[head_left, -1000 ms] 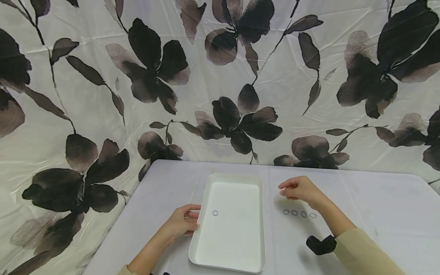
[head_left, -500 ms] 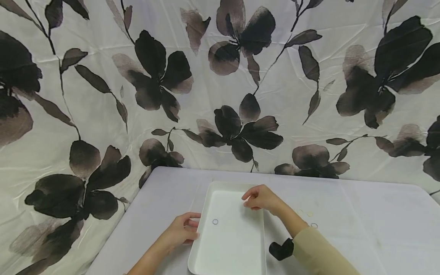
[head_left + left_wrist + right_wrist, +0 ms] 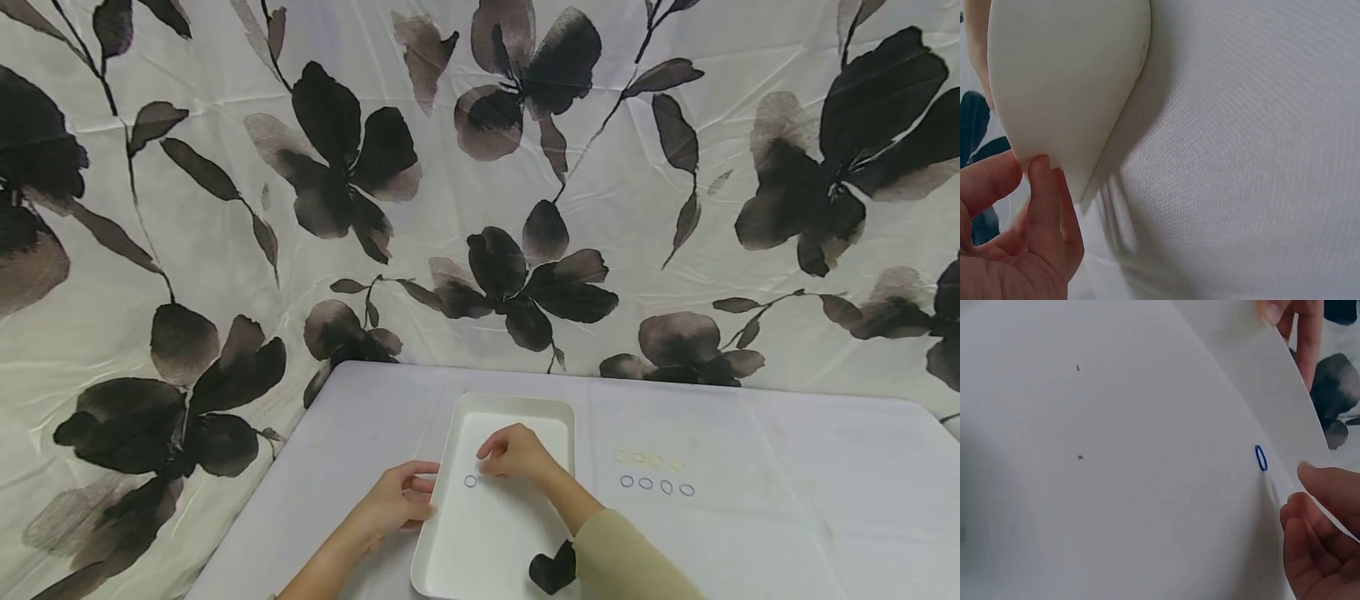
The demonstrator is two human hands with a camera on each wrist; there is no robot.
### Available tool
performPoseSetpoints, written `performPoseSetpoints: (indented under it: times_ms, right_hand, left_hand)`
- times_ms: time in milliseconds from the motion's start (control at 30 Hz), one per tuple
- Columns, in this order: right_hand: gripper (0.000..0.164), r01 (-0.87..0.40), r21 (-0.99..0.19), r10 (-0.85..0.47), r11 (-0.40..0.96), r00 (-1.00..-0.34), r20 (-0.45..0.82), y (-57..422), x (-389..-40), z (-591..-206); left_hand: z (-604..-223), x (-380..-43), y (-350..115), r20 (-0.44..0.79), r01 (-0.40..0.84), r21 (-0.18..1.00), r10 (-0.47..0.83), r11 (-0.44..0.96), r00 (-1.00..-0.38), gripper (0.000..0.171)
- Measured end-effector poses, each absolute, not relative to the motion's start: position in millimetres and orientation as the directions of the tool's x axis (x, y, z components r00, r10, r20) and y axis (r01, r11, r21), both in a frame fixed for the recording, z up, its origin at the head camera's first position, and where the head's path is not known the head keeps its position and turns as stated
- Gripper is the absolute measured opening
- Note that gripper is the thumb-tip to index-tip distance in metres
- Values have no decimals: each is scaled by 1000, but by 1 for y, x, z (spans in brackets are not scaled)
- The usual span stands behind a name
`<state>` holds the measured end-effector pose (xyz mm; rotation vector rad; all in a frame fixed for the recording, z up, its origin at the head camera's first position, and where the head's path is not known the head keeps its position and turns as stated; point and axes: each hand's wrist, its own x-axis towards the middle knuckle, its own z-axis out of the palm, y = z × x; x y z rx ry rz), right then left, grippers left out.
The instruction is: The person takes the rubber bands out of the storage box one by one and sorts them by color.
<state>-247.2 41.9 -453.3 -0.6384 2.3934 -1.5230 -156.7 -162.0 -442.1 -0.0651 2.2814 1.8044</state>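
A white tray [image 3: 495,550] lies on the table. My left hand [image 3: 393,500] holds its left rim, thumb and fingers at the edge, as the left wrist view also shows for the hand [image 3: 1029,225]. One small blue ring [image 3: 470,481] lies inside, near the left wall; the right wrist view shows this blue ring [image 3: 1261,458] too. My right hand [image 3: 517,454] is over the tray just right of that ring, fingers bent. In the right wrist view its thumb and fingertips [image 3: 1304,472] are close together; whether something thin is between them is unclear.
Right of the tray, a row of several yellow rings [image 3: 656,461] lies behind a row of several blue rings [image 3: 666,487] on the white cloth [image 3: 787,517]. A black device [image 3: 553,568] sits on my right wrist. Floral fabric [image 3: 525,275] hangs behind the table.
My right hand has moved left from above the ring rows, over the tray's right wall, to beside the blue ring. The left hand has stayed at the tray's rim.
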Motion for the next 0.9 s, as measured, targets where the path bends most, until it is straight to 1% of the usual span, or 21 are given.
performPoseSetpoints:
  times_ms: [167,333,533,767,900]
  right_hand:
    - [7,-285,-860,-490,423,-871,48,33,-240,-461]
    - [8,-292,-837,-466,462,-883,51,29,-236,-463]
    - [8,-332,-796,-464,506,-883,73,27,-235,-463]
    - [9,-333,-782,-459,526,-886,69,26,-236,-464]
    - [11,-364,-768,-478,527,-874,86,25,-237,-462]
  left_hand:
    - [-441,-156,-162,-206,-175,956,114,236,-972,58]
    - [-442,-156,-161,-213,-182,957,121,227,-970,59]
    - [-443,-157,-161,-217,-186,957,123,223,-968,60]
    - [-444,-159,-161,-230,-197,952,124,233,-965,60]
    - [-442,-159,-162,-229,-195,949,118,247,-966,60]
